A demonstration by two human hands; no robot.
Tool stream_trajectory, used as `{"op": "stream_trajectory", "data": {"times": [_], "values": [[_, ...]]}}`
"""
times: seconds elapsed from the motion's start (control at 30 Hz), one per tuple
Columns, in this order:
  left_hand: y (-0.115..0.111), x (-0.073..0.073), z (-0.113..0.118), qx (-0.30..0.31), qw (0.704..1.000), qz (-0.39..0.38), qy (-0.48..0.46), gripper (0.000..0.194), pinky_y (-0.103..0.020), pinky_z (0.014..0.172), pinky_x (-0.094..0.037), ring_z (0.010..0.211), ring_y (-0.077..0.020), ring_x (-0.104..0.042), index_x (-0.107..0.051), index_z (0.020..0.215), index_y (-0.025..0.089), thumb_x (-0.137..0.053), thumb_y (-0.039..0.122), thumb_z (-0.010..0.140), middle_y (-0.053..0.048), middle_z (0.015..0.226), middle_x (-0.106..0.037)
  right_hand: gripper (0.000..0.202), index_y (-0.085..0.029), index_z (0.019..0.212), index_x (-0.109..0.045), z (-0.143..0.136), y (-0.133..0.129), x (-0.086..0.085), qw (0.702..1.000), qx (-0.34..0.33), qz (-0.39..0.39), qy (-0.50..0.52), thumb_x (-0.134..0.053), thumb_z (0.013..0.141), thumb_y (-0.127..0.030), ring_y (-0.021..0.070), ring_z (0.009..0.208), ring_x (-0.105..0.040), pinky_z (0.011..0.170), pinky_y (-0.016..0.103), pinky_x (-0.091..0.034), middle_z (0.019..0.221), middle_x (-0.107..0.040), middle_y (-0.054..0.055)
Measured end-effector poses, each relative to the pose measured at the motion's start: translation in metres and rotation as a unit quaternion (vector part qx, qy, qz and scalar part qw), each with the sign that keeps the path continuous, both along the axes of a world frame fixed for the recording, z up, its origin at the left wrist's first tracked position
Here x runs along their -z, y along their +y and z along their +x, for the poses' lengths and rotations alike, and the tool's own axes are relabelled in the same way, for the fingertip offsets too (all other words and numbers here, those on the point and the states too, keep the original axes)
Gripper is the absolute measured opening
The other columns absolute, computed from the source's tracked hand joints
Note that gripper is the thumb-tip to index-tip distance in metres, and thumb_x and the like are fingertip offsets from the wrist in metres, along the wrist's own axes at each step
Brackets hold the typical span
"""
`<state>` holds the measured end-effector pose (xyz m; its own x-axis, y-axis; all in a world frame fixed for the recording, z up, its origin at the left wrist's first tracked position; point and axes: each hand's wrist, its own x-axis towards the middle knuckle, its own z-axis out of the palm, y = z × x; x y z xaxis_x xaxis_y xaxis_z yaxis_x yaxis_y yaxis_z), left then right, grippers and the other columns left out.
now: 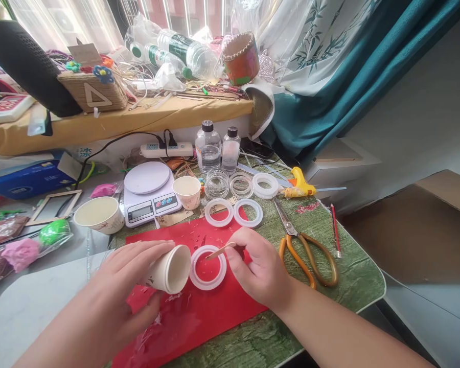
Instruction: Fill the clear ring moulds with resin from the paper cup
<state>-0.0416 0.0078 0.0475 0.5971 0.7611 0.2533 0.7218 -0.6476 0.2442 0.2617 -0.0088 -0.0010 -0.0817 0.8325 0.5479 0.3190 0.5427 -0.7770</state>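
Observation:
My left hand (134, 281) is wrapped round a small paper cup (177, 269), which is tipped on its side with its mouth facing right. Just right of the cup, a white ring mould (193, 276) lies flat on a red sheet (203, 322). Pinched in my right hand (256, 266) is a thin wooden stick (219, 251), its tip over the ring's opening. Two more ring moulds (213, 220) (253, 221) lie side by side behind, at the sheet's back edge. What is inside the tilted cup cannot be made out.
Scissors (290, 228), a yellow glue gun (301, 185) and a red pencil (334, 227) lie at the right. Behind stand a digital scale (147, 179), paper cups (99, 214), clear rings (216, 185) and two black-capped bottles (209, 151). Bagged clay (23, 253) lies left.

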Motion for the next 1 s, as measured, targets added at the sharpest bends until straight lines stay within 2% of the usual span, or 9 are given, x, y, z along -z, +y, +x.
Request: {"op": "stream_trajectory", "data": {"times": [0.53, 1.0], "values": [[-0.0009, -0.0032, 0.0014, 0.021, 0.999, 0.026, 0.02, 0.056, -0.026, 0.086, -0.063, 0.119, -0.021, -0.079, -0.06, 0.148, 0.034, -0.056, 0.025, 0.093, -0.001, 0.136, -0.079, 0.011, -0.024, 0.101, -0.063, 0.0003, 0.0001, -0.0001, 1.0, -0.005, 0.0, 0.002, -0.064, 0.104, -0.014, 0.0157, 0.071, -0.063, 0.068, 0.027, -0.053, 0.084, -0.064, -0.001], [-0.0004, -0.0025, 0.0003, 0.017, 0.999, 0.023, 0.03, 0.058, -0.028, 0.083, -0.065, 0.117, -0.0227, -0.08, -0.059, 0.149, 0.035, -0.055, 0.026, 0.092, -0.002, 0.135, -0.079, 0.011, -0.024, 0.101, -0.063, -0.0009, 0.0004, 0.0004, 1.0, 0.017, 0.02, 0.001, -0.063, 0.106, -0.014, 0.015, 0.072, -0.063, 0.07, 0.026, -0.052, 0.084, -0.065, -0.001]]}}
